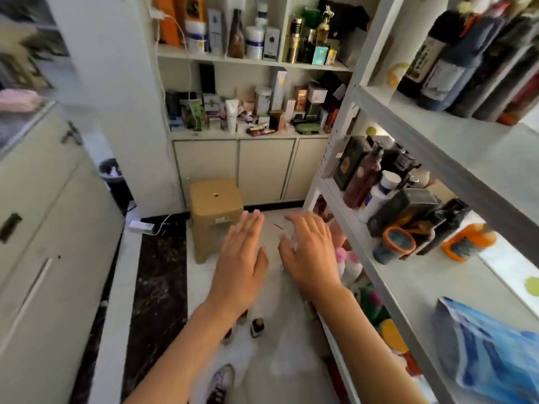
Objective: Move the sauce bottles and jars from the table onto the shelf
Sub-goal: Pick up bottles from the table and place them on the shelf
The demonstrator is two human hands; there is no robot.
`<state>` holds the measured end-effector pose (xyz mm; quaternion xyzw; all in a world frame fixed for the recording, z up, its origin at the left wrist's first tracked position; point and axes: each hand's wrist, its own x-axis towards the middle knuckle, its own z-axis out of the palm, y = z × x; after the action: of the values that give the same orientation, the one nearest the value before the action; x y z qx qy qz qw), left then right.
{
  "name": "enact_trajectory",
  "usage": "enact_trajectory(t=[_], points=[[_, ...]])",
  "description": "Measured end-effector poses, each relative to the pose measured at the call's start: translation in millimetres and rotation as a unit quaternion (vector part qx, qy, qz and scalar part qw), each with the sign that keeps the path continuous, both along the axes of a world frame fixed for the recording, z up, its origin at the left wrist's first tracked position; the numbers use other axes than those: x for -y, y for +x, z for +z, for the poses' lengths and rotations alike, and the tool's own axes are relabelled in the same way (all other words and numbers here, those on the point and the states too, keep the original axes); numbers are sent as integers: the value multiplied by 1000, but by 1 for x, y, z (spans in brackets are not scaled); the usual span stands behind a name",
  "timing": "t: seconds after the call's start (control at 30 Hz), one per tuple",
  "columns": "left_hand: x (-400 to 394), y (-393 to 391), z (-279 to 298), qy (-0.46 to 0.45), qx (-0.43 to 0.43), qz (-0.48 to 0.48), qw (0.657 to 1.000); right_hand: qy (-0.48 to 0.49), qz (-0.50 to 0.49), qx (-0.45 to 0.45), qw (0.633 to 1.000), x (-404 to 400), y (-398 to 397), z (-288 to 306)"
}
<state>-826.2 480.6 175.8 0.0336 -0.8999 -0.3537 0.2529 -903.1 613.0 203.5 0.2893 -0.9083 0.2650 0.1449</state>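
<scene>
Both arms are reaching forward over the floor; the left hand (243,259) is lying flat, palm down, fingers straight and together, holding nothing; the right hand (310,253) is spreading beside it, fingers slightly bent, also holding nothing. A small dark bottle (257,327) is standing upright on the floor below the left forearm — two more beside it are mostly hiding behind that arm. The white shelf (414,282) is rising at right, its dark sauce bottles (446,71) leaning and blurring; a tan stool (214,208) is sitting ahead.
</scene>
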Motion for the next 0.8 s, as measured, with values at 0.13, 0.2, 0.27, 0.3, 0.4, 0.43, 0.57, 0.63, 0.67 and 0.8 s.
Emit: enact_trajectory(t=[0.13, 0.2, 0.27, 0.3, 0.4, 0.43, 0.57, 0.63, 0.67, 0.8], points=[[-12, 52, -9, -36, 12, 43, 998, -30, 52, 20, 998, -6, 49, -23], [-13, 82, -13, -44, 32, 70, 996, -42, 79, 42, 995, -3, 76, -31], [-7, 109, -13, -49, 46, 104, 992, -46, 108, 56, 992, 6, 100, -32], [-4, 119, -13, -51, 51, 118, 990, -49, 118, 62, 990, 12, 108, -32], [13, 158, -7, -61, 58, 169, 982, -74, 149, 76, 983, 39, 136, -23], [20, 172, -3, -62, 57, 185, 979, -81, 160, 74, 981, 49, 146, -20], [53, 231, 9, -34, 46, 232, 971, -92, 212, 65, 971, 94, 197, -7], [73, 262, 13, -29, 37, 264, 963, -89, 244, 69, 963, 121, 226, -3], [84, 281, 13, -28, 33, 284, 958, -85, 264, 69, 958, 137, 244, -1], [133, 368, 12, -28, 21, 354, 935, -70, 334, 53, 938, 204, 322, 2]])
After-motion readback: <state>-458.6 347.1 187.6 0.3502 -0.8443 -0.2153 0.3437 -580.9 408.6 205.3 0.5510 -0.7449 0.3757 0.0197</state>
